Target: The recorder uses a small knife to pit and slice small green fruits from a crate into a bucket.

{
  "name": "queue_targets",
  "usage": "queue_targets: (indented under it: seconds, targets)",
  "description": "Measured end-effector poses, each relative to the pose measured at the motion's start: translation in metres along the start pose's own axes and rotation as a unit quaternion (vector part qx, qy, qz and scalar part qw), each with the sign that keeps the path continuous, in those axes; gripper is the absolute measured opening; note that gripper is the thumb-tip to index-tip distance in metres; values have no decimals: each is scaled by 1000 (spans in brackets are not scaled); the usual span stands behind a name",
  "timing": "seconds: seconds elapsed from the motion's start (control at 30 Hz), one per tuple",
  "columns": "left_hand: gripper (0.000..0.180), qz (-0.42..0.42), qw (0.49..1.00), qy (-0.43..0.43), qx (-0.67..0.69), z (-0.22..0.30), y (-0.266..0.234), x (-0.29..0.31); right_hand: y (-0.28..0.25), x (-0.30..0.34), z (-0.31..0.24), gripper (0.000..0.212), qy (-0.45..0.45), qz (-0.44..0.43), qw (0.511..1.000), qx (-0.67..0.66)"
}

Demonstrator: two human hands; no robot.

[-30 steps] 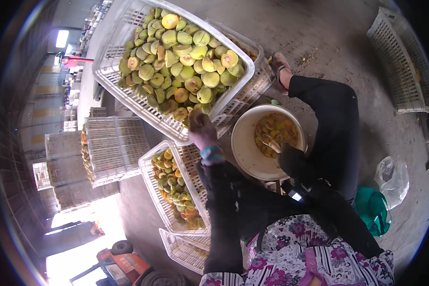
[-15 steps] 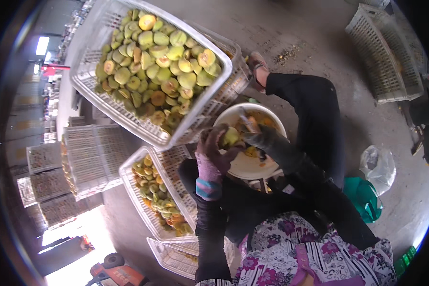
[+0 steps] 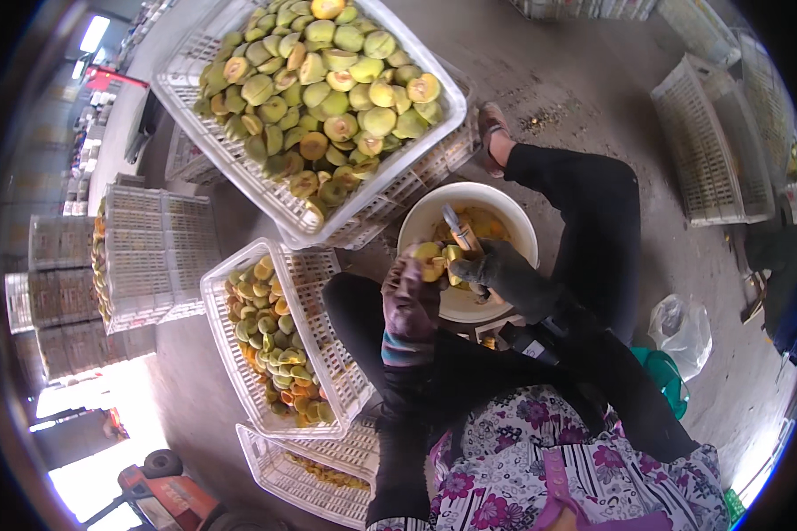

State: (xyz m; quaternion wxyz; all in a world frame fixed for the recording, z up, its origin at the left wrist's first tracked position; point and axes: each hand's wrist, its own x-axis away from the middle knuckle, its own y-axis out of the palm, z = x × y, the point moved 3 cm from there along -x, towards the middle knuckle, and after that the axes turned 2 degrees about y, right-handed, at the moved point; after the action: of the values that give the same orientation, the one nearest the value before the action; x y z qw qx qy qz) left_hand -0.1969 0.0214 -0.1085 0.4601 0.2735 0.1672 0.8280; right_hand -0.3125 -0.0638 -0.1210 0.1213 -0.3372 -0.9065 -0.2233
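Left hand (image 3: pixel 413 292): gloved, fingers wrapped around a yellow-green peach (image 3: pixel 430 260) held over the white basin (image 3: pixel 505 212)
Right hand (image 3: pixel 496 270): dark glove, fist closed on a knife (image 3: pixel 461 232), blade at the peach
Upper crate (image 3: pixel 239 168): white, heaped with whole peaches
Lower crate (image 3: pixel 328 372): beside the left knee, holds cut halves

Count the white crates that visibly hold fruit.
3: a big full crate at upper left, one beside the left knee, and one below it, partly hidden. The stacked crates at left may hold more.
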Motion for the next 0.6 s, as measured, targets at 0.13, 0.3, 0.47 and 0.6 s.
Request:
queue_targets:
  seconds: [0.13, 0.3, 0.47, 0.6]
  targets:
    - [47, 30, 951, -12, 307, 0, -28, -1, 13, -7, -43, 38, 84, -19, 996, 7]
    - [45, 13, 951, 49, 305, 11, -38, 15, 42, -59, -113, 32, -12, 24, 996, 86]
    - [48, -1, 952, 36, 305, 11, -26, 11, 11, -16, -27, 33, -306, 118, 855, 401]
    - [47, 56, 977, 24, 202, 5, -25, 16, 24, 30, -17, 40, -232, 66, 841, 485]
